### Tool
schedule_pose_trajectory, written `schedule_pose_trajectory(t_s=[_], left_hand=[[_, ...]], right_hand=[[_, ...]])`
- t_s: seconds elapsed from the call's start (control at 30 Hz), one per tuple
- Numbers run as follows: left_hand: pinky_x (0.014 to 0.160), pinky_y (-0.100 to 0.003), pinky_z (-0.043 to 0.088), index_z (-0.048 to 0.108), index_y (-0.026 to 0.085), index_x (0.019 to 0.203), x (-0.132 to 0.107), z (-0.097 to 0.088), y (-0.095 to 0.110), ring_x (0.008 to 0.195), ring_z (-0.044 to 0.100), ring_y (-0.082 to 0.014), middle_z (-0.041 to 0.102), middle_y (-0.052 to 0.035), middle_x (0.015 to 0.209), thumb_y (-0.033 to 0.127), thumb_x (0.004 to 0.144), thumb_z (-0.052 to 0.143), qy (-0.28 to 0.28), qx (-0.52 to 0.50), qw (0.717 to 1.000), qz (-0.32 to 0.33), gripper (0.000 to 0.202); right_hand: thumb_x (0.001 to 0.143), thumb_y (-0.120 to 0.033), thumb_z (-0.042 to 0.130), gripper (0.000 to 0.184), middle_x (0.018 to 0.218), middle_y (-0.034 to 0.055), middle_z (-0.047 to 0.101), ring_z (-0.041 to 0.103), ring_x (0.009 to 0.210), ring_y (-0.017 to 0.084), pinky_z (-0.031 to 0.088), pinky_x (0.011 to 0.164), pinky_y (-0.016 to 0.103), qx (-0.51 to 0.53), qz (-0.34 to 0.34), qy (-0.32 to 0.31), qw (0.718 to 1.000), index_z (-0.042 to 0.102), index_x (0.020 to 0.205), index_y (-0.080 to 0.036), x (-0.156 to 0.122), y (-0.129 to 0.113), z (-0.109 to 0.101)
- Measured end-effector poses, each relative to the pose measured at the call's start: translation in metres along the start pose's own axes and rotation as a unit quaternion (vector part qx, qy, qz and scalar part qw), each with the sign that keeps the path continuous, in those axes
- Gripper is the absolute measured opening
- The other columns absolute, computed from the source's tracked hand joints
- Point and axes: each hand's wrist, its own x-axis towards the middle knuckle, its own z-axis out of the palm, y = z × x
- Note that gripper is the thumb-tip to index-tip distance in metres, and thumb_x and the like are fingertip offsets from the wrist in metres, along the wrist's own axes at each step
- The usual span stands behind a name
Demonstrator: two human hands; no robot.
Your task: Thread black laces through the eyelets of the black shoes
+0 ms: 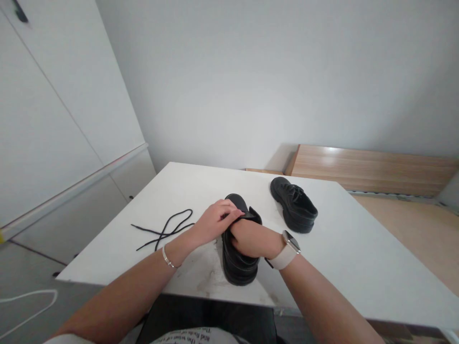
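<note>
A black leather shoe [241, 272] stands on the white table in front of me, toe pointing away. My left hand [217, 220] grips its upper from the left, with thumb and fingers closed at the front of the opening. From the right, my right hand [253, 237] reaches down into the shoe, and its fingers are hidden inside. One dark flap of the upper stands up beside my hands. No lace shows on this shoe, though my hands cover part of it. Left of it, a loose black shoelace [165, 234] lies in crossing loops.
A second black shoe [294, 205], with its lace tied, stands at the back right of the white table [344, 267]. Brown smudges mark the tabletop near me. Behind are a grey wall and a wood-grain panel [358, 165]; white cabinets [53, 119] stand left.
</note>
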Motion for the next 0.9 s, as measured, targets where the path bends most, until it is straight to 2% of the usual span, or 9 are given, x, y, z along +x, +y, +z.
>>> schedule_pose_trajectory(t_s=[0.1,0.2,0.27,0.33,0.43,0.5,0.6,0.7,0.9], left_hand=[[0.105,-0.041,0.043,0.076,0.024,0.110,-0.022,-0.010,0.014,0.118,0.057,-0.0261,0.067,-0.0103,0.123,0.042,0.100,0.043,-0.023,0.057,0.998,0.024,0.039],[0.113,-0.043,0.038,0.070,0.028,0.123,-0.049,-0.033,0.020,0.131,0.049,-0.0269,0.056,-0.0082,0.141,0.042,0.101,0.040,0.000,0.117,0.993,0.008,0.040],[0.111,-0.042,0.039,0.067,0.028,0.125,-0.072,-0.056,0.014,0.128,0.051,-0.0271,0.057,-0.0084,0.138,0.043,0.101,0.037,0.044,0.171,0.983,-0.046,0.041],[0.107,-0.043,0.042,0.068,0.026,0.120,-0.096,-0.079,-0.004,0.119,0.056,-0.0304,0.063,-0.0103,0.127,0.053,0.095,0.048,0.057,0.250,0.961,-0.107,0.042],[0.096,-0.049,0.045,0.068,0.019,0.110,-0.129,-0.100,-0.039,0.104,0.060,-0.0366,0.067,-0.0140,0.110,0.064,0.083,0.057,0.017,0.365,0.910,-0.194,0.054],[0.090,-0.047,0.045,0.068,0.018,0.099,-0.142,-0.104,-0.055,0.096,0.060,-0.0349,0.067,-0.0128,0.101,0.062,0.082,0.058,-0.018,0.391,0.894,-0.217,0.047],[0.082,-0.041,0.044,0.064,0.021,0.084,-0.148,-0.101,-0.061,0.087,0.059,-0.0303,0.066,-0.0088,0.089,0.050,0.087,0.054,-0.066,0.377,0.898,-0.218,0.031],[0.078,-0.040,0.042,0.059,0.021,0.077,-0.143,-0.097,-0.058,0.084,0.059,-0.0291,0.065,-0.0078,0.083,0.042,0.090,0.048,-0.094,0.357,0.906,-0.205,0.028],[0.064,-0.034,0.041,0.050,0.021,0.086,-0.127,-0.095,-0.041,0.065,0.060,-0.0244,0.060,-0.0039,0.069,0.045,0.098,0.034,-0.023,0.329,0.916,-0.228,0.031]], right_hand=[[0.098,-0.025,0.049,0.031,0.110,0.0153,0.074,0.071,0.097,0.023,0.052,0.084,0.031,0.122,0.009,0.072,0.990,0.068,0.117,-0.010,-0.026,0.000,-0.001],[0.099,-0.033,0.052,0.029,0.114,0.0087,0.074,0.069,0.102,0.021,0.049,0.090,0.031,0.256,0.047,0.155,0.953,0.068,0.119,-0.019,-0.054,-0.003,0.004],[0.096,-0.043,0.059,0.033,0.116,0.0071,0.072,0.066,0.106,0.020,0.048,0.093,0.031,0.304,0.046,0.194,0.932,0.067,0.119,-0.022,-0.065,-0.008,0.015],[0.084,-0.054,0.071,0.044,0.112,0.0072,0.071,0.064,0.105,0.023,0.047,0.092,0.033,0.306,0.032,0.217,0.926,0.068,0.113,-0.021,-0.067,-0.015,0.030],[0.081,-0.053,0.074,0.038,0.097,0.0057,0.070,0.061,0.094,0.024,0.045,0.083,0.036,0.261,0.062,0.259,0.928,0.068,0.098,-0.020,-0.059,-0.027,0.049],[0.087,-0.047,0.070,0.028,0.089,0.0041,0.067,0.059,0.087,0.023,0.043,0.079,0.037,0.234,0.080,0.279,0.928,0.066,0.089,-0.020,-0.052,-0.032,0.054],[0.089,-0.043,0.069,0.024,0.086,0.0030,0.066,0.057,0.084,0.022,0.041,0.077,0.037,0.220,0.077,0.293,0.927,0.064,0.085,-0.020,-0.047,-0.033,0.055],[0.089,-0.043,0.068,0.023,0.087,0.0031,0.065,0.057,0.084,0.022,0.043,0.077,0.037,0.221,0.076,0.299,0.925,0.064,0.087,-0.020,-0.047,-0.032,0.054],[0.087,-0.036,0.071,0.026,0.106,0.0095,0.065,0.058,0.098,0.028,0.049,0.086,0.045,0.225,0.071,0.329,0.914,0.066,0.104,-0.017,-0.052,-0.036,0.050]])
